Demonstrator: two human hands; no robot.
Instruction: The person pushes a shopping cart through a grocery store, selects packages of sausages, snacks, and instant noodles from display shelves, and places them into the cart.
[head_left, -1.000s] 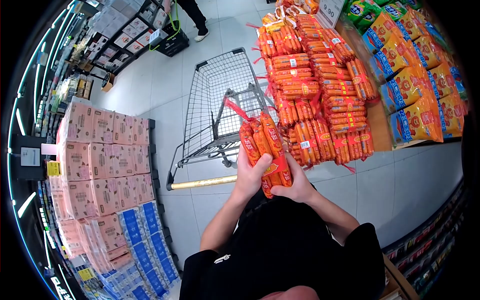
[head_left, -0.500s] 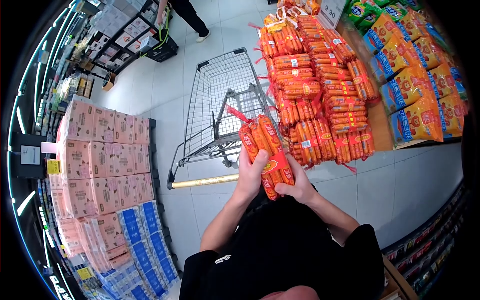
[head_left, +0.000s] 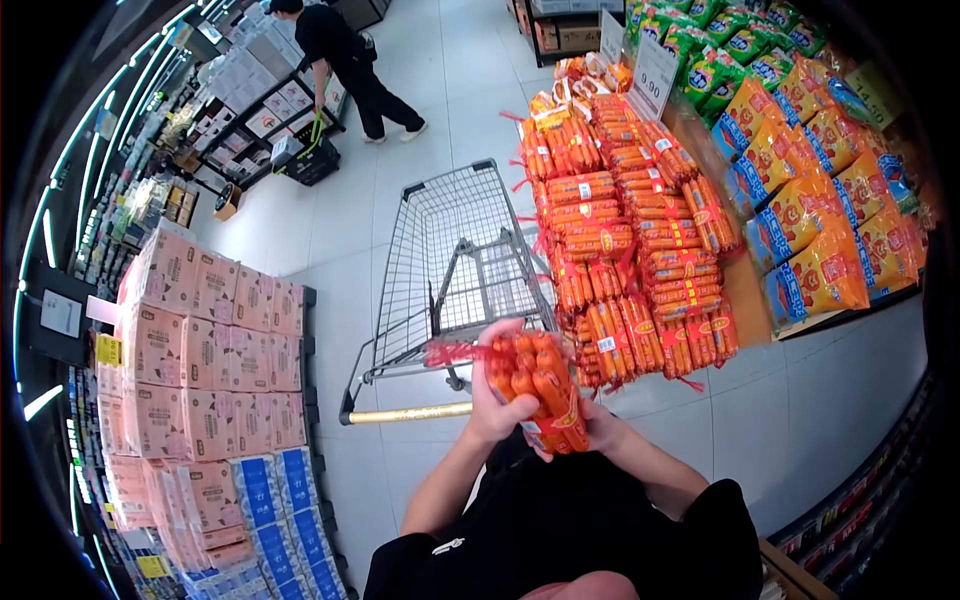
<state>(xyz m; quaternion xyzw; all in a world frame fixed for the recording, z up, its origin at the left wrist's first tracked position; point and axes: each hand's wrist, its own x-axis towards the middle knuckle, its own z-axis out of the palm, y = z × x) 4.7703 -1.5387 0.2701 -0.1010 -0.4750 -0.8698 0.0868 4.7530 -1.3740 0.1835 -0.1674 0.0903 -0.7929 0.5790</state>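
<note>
A pack of sausages (head_left: 535, 385) in clear film with a red label is held up in front of my chest. Its gathered red end points left. Closed round the pack's left side is my left hand (head_left: 497, 400), with the thumb across the front. My right hand (head_left: 600, 428) grips the lower right side; its fingers are partly hidden behind the pack. Just beyond stands a wire shopping cart (head_left: 455, 250) with a gold handle (head_left: 412, 413). Stacked sausage packs (head_left: 640, 240) of the same kind lie on a display to the right.
A price sign (head_left: 652, 78) reading 9.90 stands over the sausages. Yellow and blue snack bags (head_left: 800, 220) and green bags (head_left: 710, 80) lie further right. Pink cartons (head_left: 215, 345) and blue-white packs (head_left: 290, 510) are piled at left. A person (head_left: 350, 70) pulls a black basket (head_left: 307, 160).
Both hands have tipped the sausage pack, so its upper end now faces me, and lowered it slightly in view. The view has tilted up, showing more of the person at the back.
</note>
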